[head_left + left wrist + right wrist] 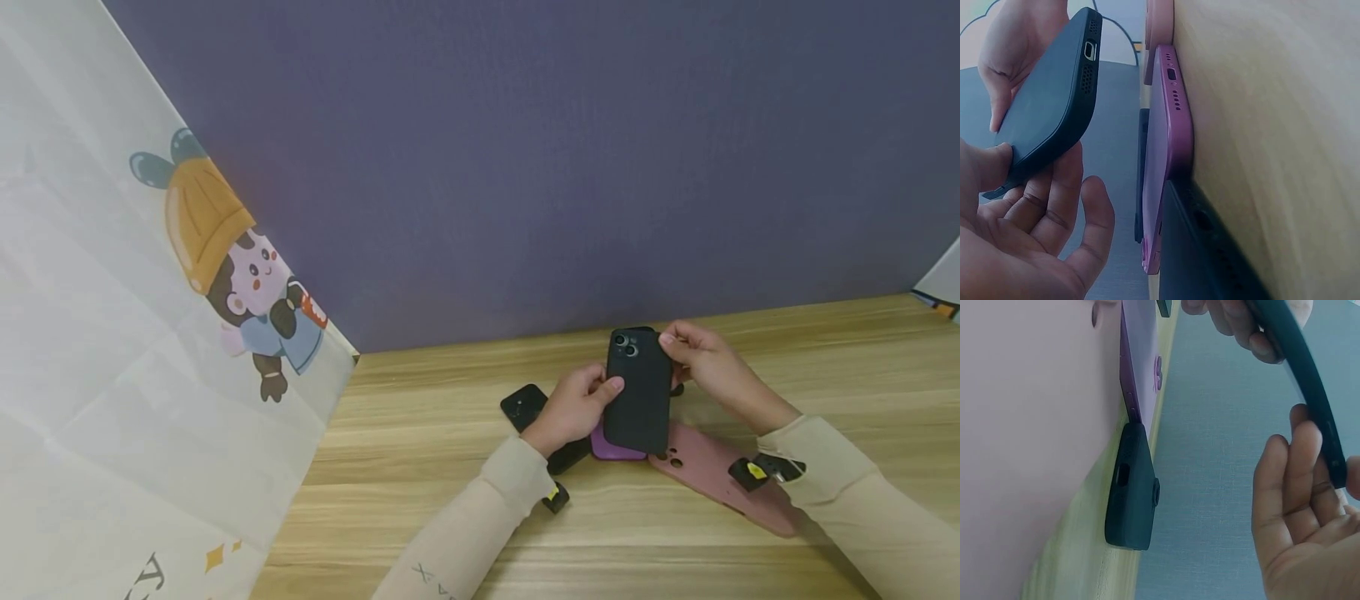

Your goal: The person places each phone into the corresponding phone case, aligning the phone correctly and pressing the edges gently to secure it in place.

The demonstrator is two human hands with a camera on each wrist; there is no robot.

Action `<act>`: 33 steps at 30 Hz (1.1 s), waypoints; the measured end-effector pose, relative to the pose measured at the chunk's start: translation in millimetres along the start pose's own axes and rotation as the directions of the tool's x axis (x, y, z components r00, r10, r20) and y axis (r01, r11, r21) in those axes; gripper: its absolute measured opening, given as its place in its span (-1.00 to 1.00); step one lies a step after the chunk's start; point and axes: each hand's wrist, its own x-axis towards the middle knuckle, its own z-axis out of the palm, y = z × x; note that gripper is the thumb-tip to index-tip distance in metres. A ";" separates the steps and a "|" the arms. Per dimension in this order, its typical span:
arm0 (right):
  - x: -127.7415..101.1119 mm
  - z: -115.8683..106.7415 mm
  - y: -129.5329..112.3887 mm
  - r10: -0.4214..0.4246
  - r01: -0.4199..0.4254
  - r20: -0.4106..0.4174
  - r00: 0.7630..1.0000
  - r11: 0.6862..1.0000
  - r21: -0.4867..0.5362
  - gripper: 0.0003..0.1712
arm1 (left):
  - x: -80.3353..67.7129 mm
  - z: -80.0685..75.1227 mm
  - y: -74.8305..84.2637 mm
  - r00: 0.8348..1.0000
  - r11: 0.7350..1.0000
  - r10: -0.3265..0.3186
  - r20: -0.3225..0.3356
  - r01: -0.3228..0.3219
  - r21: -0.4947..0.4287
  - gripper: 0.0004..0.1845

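Wooden table (450, 467) against purple wall: held black phone (639, 392) upright just above it, left hand (573, 408) gripping lower edge, right hand (701, 354) pinching top corner. Judged mid-inspection. Left purple phone (611, 448), pink case (720, 475) lying beneath hands.

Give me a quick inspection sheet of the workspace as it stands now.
Surface: wooden table, light grain.
Job's things: black phone in a matte case, held above the table, camera end up.
Clutter: purple phone lying flat under the held one; pink case beside it; second black case behind the left wrist.
Grippers: left hand grips the black phone's lower left edge; right hand pinches its top right corner.
Cables: nothing seen.
Surroundings: purple-grey wall behind; white cloth with a cartoon figure at left.
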 end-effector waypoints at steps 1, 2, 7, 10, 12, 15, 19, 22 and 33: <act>0.1 0.0 0.2 0.000 0.000 0.000 1.000 1.000 -0.003 -0.60 | 0.1 0.1 0.1 1.000 1.000 -0.001 -0.001 0.001 -0.001 -0.70; 0.0 0.0 0.0 0.001 -0.001 0.001 1.000 1.000 -0.006 -0.60 | 0.3 0.2 0.1 1.000 1.000 -0.002 -0.001 0.002 -0.003 -0.70; -0.5 0.7 -2.4 0.028 -0.028 0.005 1.000 0.999 -0.016 -0.57 | 0.3 0.1 0.4 1.000 1.000 -0.004 -0.009 0.004 -0.005 -0.70; -0.7 1.5 -4.9 0.069 -0.068 0.024 0.997 0.997 -0.024 -0.54 | 0.2 0.0 0.6 1.000 1.000 -0.005 -0.019 0.005 0.000 -0.70; -0.7 2.4 -6.3 0.091 -0.090 0.049 0.995 0.996 -0.025 -0.52 | 0.1 -0.3 0.9 1.000 1.000 -0.007 -0.030 0.008 0.006 -0.70; -0.5 3.8 -6.5 0.109 -0.107 0.097 0.989 0.994 -0.024 -0.46 | -0.6 -1.0 1.4 0.999 1.000 -0.020 -0.045 0.021 0.009 -0.69; 0.2 4.9 -4.5 0.115 -0.112 0.134 0.984 0.993 -0.024 -0.43 | -1.7 -1.3 1.7 0.997 0.999 -0.037 -0.062 0.037 0.006 -0.67; 0.7 4.5 -1.6 0.116 -0.113 0.144 0.983 0.993 -0.025 -0.44 | -1.6 -0.4 1.3 0.996 0.999 -0.040 -0.074 0.041 0.003 -0.67; 3.4 8.2 2.4 0.131 -0.112 0.217 0.967 0.989 -0.097 -0.48 | 0.2 0.0 1.8 0.987 0.993 -0.088 -0.136 0.076 -0.093 -0.64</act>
